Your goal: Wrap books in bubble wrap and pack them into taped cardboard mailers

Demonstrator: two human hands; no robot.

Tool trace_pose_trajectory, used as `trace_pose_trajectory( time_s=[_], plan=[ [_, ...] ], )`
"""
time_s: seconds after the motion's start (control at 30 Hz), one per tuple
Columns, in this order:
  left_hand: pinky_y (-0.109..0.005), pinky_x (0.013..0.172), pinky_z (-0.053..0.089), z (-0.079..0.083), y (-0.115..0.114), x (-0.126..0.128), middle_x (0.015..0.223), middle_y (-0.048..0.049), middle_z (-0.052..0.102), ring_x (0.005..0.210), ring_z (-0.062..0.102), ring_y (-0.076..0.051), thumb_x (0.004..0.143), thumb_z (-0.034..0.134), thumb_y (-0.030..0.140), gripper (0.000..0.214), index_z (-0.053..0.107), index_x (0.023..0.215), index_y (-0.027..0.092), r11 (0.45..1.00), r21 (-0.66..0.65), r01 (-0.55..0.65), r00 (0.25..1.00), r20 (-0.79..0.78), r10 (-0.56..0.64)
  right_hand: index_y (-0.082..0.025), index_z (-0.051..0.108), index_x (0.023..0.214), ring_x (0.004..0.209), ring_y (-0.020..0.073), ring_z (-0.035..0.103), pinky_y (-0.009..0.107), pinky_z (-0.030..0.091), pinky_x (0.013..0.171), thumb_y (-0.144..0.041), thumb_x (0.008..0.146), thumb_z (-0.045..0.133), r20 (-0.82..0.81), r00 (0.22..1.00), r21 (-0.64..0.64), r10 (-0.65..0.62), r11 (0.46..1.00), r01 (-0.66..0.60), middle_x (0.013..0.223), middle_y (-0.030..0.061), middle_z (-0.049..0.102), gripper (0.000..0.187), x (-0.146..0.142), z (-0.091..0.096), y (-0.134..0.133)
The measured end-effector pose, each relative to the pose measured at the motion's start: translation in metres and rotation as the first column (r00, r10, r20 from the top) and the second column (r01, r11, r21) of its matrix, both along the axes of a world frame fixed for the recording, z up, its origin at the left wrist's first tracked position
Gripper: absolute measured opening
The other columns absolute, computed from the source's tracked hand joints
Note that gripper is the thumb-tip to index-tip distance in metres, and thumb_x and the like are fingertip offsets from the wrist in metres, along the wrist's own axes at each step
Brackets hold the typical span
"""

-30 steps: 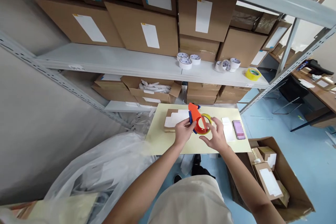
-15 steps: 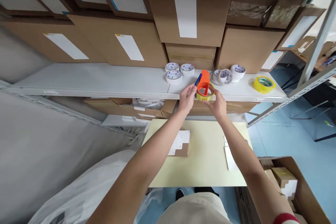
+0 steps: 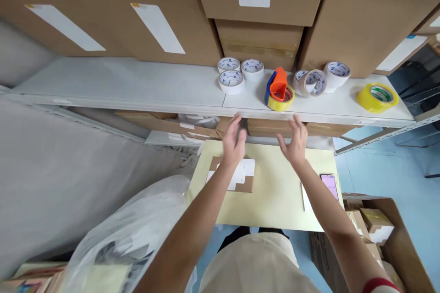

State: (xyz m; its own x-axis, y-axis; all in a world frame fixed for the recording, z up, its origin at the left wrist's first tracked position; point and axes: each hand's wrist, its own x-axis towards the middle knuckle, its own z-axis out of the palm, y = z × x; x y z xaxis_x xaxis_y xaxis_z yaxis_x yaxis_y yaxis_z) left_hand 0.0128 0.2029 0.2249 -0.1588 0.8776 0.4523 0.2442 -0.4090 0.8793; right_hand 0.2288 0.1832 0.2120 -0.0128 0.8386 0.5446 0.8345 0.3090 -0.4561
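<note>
An orange and blue tape dispenser [image 3: 279, 86] with a yellow roll of tape in it stands on the grey shelf [image 3: 165, 87], near its front edge. Both hands are apart from it, in the air over the table. My left hand [image 3: 234, 143] is open, fingers spread and a little blurred, above a small cardboard box [image 3: 244, 186] with white labels. Open too and holding nothing, my right hand [image 3: 294, 142] hangs just below the shelf edge, to the right of the left one.
White tape rolls [image 3: 231, 82] stand left of the dispenser, more [image 3: 314, 83] to its right, then a yellow roll [image 3: 377, 98]. Large cartons line the shelf. A phone [image 3: 330, 186] lies on the pale table [image 3: 275, 206]. An open carton [image 3: 405, 238] of small boxes stands lower right.
Both hands have let go of the tape dispenser, now standing on the shelf, and have drawn back towards me over the table. The view has tilted down and come closer.
</note>
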Motion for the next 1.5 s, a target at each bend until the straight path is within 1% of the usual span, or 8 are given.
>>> trace_pose_trajectory(
  time_s=[0.17, 0.23, 0.33, 0.5, 0.7, 1.0, 1.23, 1.5],
  plan=[
    [-0.052, 0.117, 0.025, -0.107, -0.115, -0.119, 0.138, -0.0217, 0.048, 0.137, 0.039, -0.034, 0.084, 0.05, 0.063, 0.066, 0.052, 0.125, 0.012, 0.799, -0.336, -0.499, 0.867, -0.186, 0.463, -0.02, 0.042, 0.141, 0.121, 0.0285, 0.057, 0.049, 0.049, 0.101, -0.02, 0.085, 0.054, -0.209, 0.972, -0.502, 0.11, 0.841, -0.203, 0.132, 0.0162, 0.057, 0.057, -0.036, -0.12, -0.124],
    [-0.056, 0.116, 0.023, -0.142, -0.138, -0.149, 0.139, -0.0223, 0.048, 0.14, 0.034, -0.036, 0.084, 0.047, 0.064, 0.066, 0.05, 0.126, 0.013, 0.665, -0.6, -0.444, 0.889, -0.201, 0.412, -0.02, 0.039, 0.144, 0.125, 0.0302, 0.055, 0.051, 0.047, 0.103, -0.016, 0.075, 0.064, -0.262, 0.963, -0.669, 0.053, 0.709, -0.222, 0.137, 0.0158, 0.054, 0.073, -0.057, -0.156, -0.154],
    [-0.054, 0.108, 0.038, -0.167, -0.151, -0.162, 0.119, -0.0189, 0.064, 0.123, 0.054, -0.036, 0.08, 0.048, 0.064, 0.056, 0.061, 0.106, 0.016, 0.677, -0.694, -0.244, 0.964, -0.098, 0.247, -0.023, 0.036, 0.146, 0.129, 0.0311, 0.051, 0.053, 0.044, 0.106, -0.018, 0.065, 0.072, -0.372, 0.926, -0.702, 0.06, 0.635, -0.323, 0.14, 0.0141, 0.053, 0.089, -0.084, -0.181, -0.172],
    [-0.042, 0.098, 0.048, -0.153, -0.159, -0.152, 0.11, -0.0118, 0.068, 0.109, 0.062, -0.028, 0.078, 0.047, 0.063, 0.055, 0.064, 0.107, 0.019, 0.831, -0.556, 0.019, 0.999, -0.018, -0.035, -0.023, 0.042, 0.142, 0.112, 0.0293, 0.06, 0.051, 0.049, 0.099, -0.024, 0.065, 0.073, -0.422, 0.906, -0.601, -0.024, 0.756, -0.26, 0.12, 0.0107, 0.062, 0.083, -0.1, -0.166, -0.183],
    [-0.037, 0.085, 0.052, -0.134, -0.17, -0.144, 0.092, -0.007, 0.06, 0.089, 0.062, -0.023, 0.074, 0.061, 0.047, 0.047, 0.066, 0.111, 0.018, 0.896, -0.443, -0.024, 0.976, -0.203, -0.074, -0.024, 0.025, 0.151, 0.106, 0.0281, 0.059, 0.048, 0.051, 0.094, -0.043, 0.073, 0.071, -0.326, 0.927, -0.534, -0.185, 0.845, -0.019, 0.112, 0.0091, 0.056, 0.093, -0.092, -0.133, -0.215],
    [-0.036, 0.093, 0.047, -0.152, -0.171, -0.118, 0.1, -0.0092, 0.057, 0.096, 0.06, -0.022, 0.079, 0.059, 0.04, 0.047, 0.061, 0.117, 0.013, 0.774, -0.632, 0.044, 0.935, -0.246, -0.254, -0.016, 0.003, 0.154, 0.125, 0.0335, 0.049, 0.052, 0.043, 0.106, -0.058, 0.072, 0.07, -0.134, 0.968, -0.715, -0.214, 0.697, 0.055, 0.13, 0.0164, 0.05, 0.113, -0.078, -0.128, -0.214],
    [-0.043, 0.106, 0.038, -0.17, -0.176, -0.114, 0.119, -0.0157, 0.053, 0.12, 0.051, -0.029, 0.08, 0.058, 0.044, 0.074, 0.039, 0.143, 0.011, 0.767, -0.642, 0.009, 0.94, -0.256, -0.226, -0.018, -0.007, 0.155, 0.151, 0.034, 0.004, 0.054, 0.027, 0.116, -0.049, 0.08, 0.066, 0.025, 0.998, -0.627, 0.049, 0.779, -0.022, 0.163, 0.0204, 0.004, 0.109, -0.083, -0.117, -0.223],
    [-0.052, 0.107, 0.037, -0.157, -0.185, -0.112, 0.134, -0.0226, 0.05, 0.131, 0.044, -0.035, 0.088, 0.049, 0.04, 0.065, 0.037, 0.145, 0.011, 0.91, -0.413, -0.048, 0.873, -0.459, -0.162, -0.016, -0.003, 0.156, 0.151, 0.0341, -0.002, 0.057, 0.02, 0.118, -0.056, 0.077, 0.068, 0.26, 0.938, -0.73, 0.231, 0.683, 0.035, 0.163, 0.0177, 0.001, 0.113, -0.092, -0.106, -0.203]
  ],
)
